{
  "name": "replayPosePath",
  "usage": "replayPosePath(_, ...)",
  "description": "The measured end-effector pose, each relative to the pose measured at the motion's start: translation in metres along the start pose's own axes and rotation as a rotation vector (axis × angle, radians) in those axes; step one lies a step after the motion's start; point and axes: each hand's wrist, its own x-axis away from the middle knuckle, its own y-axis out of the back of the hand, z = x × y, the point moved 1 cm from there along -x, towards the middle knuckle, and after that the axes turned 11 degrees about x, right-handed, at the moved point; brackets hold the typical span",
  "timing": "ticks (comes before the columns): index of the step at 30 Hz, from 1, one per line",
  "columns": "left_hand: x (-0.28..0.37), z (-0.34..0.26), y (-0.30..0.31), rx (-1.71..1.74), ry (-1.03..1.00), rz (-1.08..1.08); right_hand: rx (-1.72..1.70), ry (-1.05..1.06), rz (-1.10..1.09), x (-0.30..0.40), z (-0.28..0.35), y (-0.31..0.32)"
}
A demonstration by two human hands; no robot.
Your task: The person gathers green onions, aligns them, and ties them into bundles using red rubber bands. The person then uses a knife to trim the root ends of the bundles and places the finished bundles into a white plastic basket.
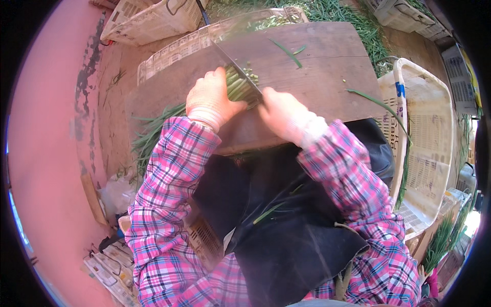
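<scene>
My left hand [213, 98], in a light knitted glove, is closed around a bundle of green stalks [237, 85] lying on a wooden board [322, 76]. Their long green leaves [157, 130] fan out to the left, past the board's edge. In my right hand [282, 113], also gloved, is the handle of a long knife, hidden by the fingers. The knife's blade [239, 69] slants up and left across the stalk ends, close to my left fingers. Small cut pieces lie just beyond the blade. A few loose leaves [285, 53] rest farther back on the board.
A white plastic crate [447, 153] stands at the right of the board, with a long leaf over its rim. Another crate [172, 57] sits under the board's far edge. Green leaves [345, 19] are heaped beyond. A pink wall [46, 126] runs along the left.
</scene>
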Motion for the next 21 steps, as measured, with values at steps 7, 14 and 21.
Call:
replayPosePath(7,0.004,0.007,-0.006,0.023,-0.042,-0.06,0.025,0.025,0.003,0.002,-0.007,-0.006)
replayPosePath(14,-0.001,0.002,0.003,0.079,-0.008,-0.031,0.042,0.053,-0.051,-0.05,0.004,0.006)
replayPosePath(21,-0.008,0.044,0.008,0.525,-0.146,0.063,0.436,-0.098,-0.395,0.006,-0.078,0.038)
